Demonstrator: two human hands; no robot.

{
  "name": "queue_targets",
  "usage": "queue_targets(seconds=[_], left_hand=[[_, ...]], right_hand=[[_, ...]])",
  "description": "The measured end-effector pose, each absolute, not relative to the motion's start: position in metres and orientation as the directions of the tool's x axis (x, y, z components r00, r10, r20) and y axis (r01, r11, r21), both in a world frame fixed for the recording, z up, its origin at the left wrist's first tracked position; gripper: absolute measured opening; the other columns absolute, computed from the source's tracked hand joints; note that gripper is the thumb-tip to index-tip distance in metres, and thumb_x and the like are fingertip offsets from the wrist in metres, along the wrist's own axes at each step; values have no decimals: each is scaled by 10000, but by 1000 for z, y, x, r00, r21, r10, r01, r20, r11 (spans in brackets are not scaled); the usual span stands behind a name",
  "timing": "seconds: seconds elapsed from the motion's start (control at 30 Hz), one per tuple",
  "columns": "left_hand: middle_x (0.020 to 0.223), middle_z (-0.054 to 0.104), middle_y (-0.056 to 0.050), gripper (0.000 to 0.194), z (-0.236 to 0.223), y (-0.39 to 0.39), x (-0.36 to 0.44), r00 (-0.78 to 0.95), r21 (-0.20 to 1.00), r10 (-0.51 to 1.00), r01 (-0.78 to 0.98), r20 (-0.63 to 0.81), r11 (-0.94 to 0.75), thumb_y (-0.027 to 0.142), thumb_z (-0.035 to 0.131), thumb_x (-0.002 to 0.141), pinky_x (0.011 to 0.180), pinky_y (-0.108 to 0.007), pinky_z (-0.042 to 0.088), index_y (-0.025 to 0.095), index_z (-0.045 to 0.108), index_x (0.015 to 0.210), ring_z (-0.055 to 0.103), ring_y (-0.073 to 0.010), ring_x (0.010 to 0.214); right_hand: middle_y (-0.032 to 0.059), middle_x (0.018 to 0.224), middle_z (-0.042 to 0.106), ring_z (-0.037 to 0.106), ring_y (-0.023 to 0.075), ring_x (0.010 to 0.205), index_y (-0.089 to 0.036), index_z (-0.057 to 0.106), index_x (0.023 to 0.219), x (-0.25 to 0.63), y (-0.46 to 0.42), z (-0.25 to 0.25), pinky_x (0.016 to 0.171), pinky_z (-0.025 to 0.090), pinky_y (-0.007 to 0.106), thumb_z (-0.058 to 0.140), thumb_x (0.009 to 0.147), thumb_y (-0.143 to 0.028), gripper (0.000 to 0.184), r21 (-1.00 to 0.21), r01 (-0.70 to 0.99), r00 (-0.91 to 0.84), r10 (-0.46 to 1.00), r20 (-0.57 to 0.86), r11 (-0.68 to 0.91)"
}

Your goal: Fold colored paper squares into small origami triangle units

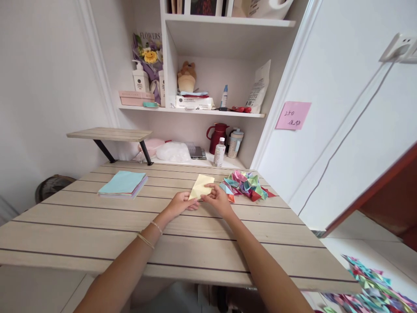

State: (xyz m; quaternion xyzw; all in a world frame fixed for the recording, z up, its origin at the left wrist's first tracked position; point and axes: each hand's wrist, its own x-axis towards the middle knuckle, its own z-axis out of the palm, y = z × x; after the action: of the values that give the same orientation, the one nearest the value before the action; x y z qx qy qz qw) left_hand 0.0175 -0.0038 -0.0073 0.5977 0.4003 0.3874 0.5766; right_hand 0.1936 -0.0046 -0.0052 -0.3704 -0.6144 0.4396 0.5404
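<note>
A pale yellow sheet of folded paper (201, 186) is held up just over the middle of the table. My left hand (181, 203) grips its lower left edge, fingers closed on it. On the right edge, my right hand (219, 200) pinches the same paper between thumb and fingers. Right of the hands lies a pile of folded paper pieces (246, 184) in many colours. Off to the left sits a stack of square paper (122, 182) with a light blue sheet on top.
A small raised shelf (110, 134) stands on black legs at the table's back left. Behind the table, a bottle (219, 152), a red jug (217, 138) and a tumbler (235, 143) stand in the cabinet. More folded paper (374, 287) lies in a heap on the floor at right.
</note>
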Motion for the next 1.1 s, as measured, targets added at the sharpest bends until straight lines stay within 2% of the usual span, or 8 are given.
queue_targets(seconds=[0.1, 0.23, 0.37, 0.5, 0.6, 0.7, 0.93, 1.1], left_hand=[[747, 686, -135, 364, -9, -6, 20, 421, 998, 907, 46, 8, -31, 385, 667, 634, 641, -284, 488, 89, 616, 840, 652, -185, 655], [769, 684, -147, 357, -9, -7, 21, 428, 999, 904, 42, 3, -23, 401, 645, 654, 650, -290, 488, 87, 621, 824, 652, -182, 655], [679, 679, -117, 353, -10, -5, 19, 417, 998, 909, 66, -12, -17, 432, 623, 663, 567, -253, 481, 100, 615, 784, 644, -167, 580], [365, 540, 4, 418, -8, -3, 14, 372, 994, 927, 110, -51, 11, 504, 574, 674, 376, -197, 383, 120, 612, 836, 496, -112, 290], [563, 651, -64, 538, -2, -5, 15, 392, 990, 918, -90, -67, 111, 543, 503, 715, 483, -244, 455, 145, 522, 1076, 613, -166, 464], [813, 679, -141, 581, 2, -8, 16, 465, 951, 882, -233, -73, 202, 554, 440, 750, 624, -327, 484, 168, 439, 1185, 655, -224, 681], [976, 644, -140, 545, 6, -8, 13, 486, 915, 869, -303, -91, 265, 575, 445, 730, 706, -377, 471, 197, 508, 1118, 632, -235, 793], [992, 627, -132, 522, 10, -10, 13, 476, 877, 873, -369, -107, 309, 568, 482, 716, 789, -398, 449, 178, 516, 1062, 604, -232, 892]], right_hand=[[-14, 676, 612, 595, 134, 596, -173, 419, 1143, 190, -8, -5, 555, 495, 257, 690, 591, -270, 623, -948, -72, -116, 941, 317, 311], [-7, 668, 631, 622, 166, 632, -175, 416, 1178, 193, -6, -5, 638, 527, 331, 667, 632, -336, 623, -950, -173, -13, 964, 265, 259], [30, 706, 656, 630, 204, 686, -173, 591, 916, 200, -2, -4, 656, 532, 348, 664, 623, -419, 390, -961, -179, -33, 975, 222, 212], [11, 530, 602, 578, 160, 504, -169, 626, 697, 205, -5, 2, 511, 501, 287, 588, 673, -498, 333, -952, 46, 60, 950, 306, 304], [9, 511, 599, 558, 152, 445, -176, 646, 748, 204, -10, 6, 457, 480, 278, 583, 686, -485, 321, -924, 118, 28, 929, 370, 364], [36, 614, 657, 623, 191, 569, -197, 663, 752, 199, -13, 6, 555, 519, 317, 594, 693, -436, 255, -895, 110, -109, 900, 422, 433], [50, 789, 692, 644, 220, 721, -213, 683, 833, 198, -13, 5, 672, 526, 359, 616, 679, -383, 239, -858, 133, -149, 866, 478, 496], [39, 764, 694, 640, 205, 716, -220, 689, 805, 198, -17, 11, 665, 516, 326, 615, 691, -370, 202, -850, 102, -238, 842, 484, 517]])
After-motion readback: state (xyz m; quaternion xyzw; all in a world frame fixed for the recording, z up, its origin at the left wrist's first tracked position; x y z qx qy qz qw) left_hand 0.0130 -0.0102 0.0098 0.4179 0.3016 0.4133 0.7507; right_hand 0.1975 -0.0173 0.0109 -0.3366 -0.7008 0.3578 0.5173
